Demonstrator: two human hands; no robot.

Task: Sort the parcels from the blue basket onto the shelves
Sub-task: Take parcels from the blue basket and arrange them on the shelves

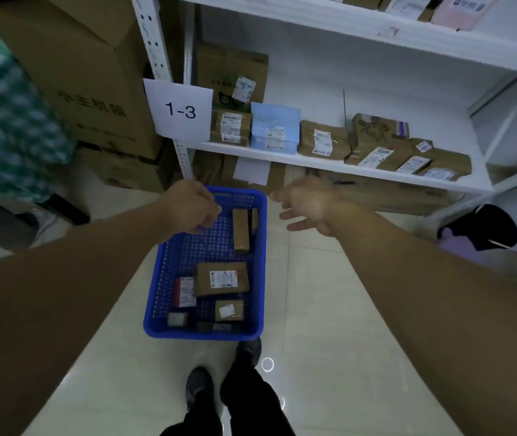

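Dim, bluish light; wide-angle edge bending, motion blur at left.

Floor: pale glossy tiles (313,309), with a small ring of reflected light (267,364) near.
Wall: plain white (345,67), far.
Furniture: white metal shelving unit (313,164), far and right, with a perforated upright and a paper sign (181,110) reading "1-3".
Far left: tall stacked brown cartons (93,73).
Light: dim, bluish.
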